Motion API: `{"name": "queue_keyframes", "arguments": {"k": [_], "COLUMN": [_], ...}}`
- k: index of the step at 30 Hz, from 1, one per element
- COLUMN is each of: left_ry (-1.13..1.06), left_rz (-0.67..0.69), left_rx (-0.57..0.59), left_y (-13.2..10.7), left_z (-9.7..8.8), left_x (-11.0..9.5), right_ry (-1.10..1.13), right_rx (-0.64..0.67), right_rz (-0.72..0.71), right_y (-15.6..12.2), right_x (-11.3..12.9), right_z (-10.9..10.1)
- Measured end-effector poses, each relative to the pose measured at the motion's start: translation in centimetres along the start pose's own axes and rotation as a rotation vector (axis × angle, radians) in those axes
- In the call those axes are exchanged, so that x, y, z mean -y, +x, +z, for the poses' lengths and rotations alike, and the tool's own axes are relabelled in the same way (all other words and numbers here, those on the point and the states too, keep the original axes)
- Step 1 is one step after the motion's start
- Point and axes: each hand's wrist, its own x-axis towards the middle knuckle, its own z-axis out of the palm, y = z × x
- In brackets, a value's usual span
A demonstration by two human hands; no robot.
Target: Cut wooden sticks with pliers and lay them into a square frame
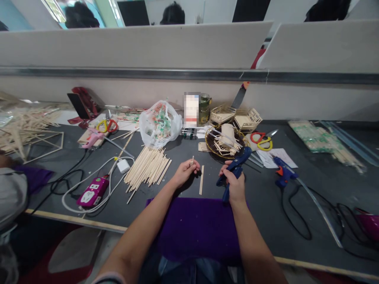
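My left hand pinches a short wooden stick piece upright above the dark table. One longer stick lies flat on the table just right of that hand. My right hand is wrapped round a blue cutting plier, its jaws pointing up and to the right. A purple cloth lies at the table's near edge between my forearms.
A bundle of wooden sticks lies left of my hands. Behind are a white plastic bag, a round tray of stick pieces, small stick models, scissors, a blue glue gun, a pink power strip and cables.
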Motion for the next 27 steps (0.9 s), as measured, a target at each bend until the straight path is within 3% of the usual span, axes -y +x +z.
{"name": "queue_keyframes", "arguments": {"k": [8,15,23,27], "left_ry": [-0.066,-0.087,-0.172,-0.228], "left_rz": [-0.008,0.022,-0.033,-0.13], "left_rx": [0.059,0.093,0.039,0.197], "left_y": [0.1,-0.2,-0.1,-0.8], "left_z": [0.4,0.2,0.4,0.9], "left_x": [0.1,0.3,0.5,-0.1], "right_ry": [-0.284,-0.325,-0.331,-0.303], "right_rx": [0.109,0.149,0.162,0.178], "right_rz": [-0.169,-0.214,-0.231,-0.204], "right_y": [-0.9,-1.2,-1.3,-1.4], "right_x": [0.1,0.3,0.2,0.4], "right_z": [0.4,0.6,0.4,0.6]}}
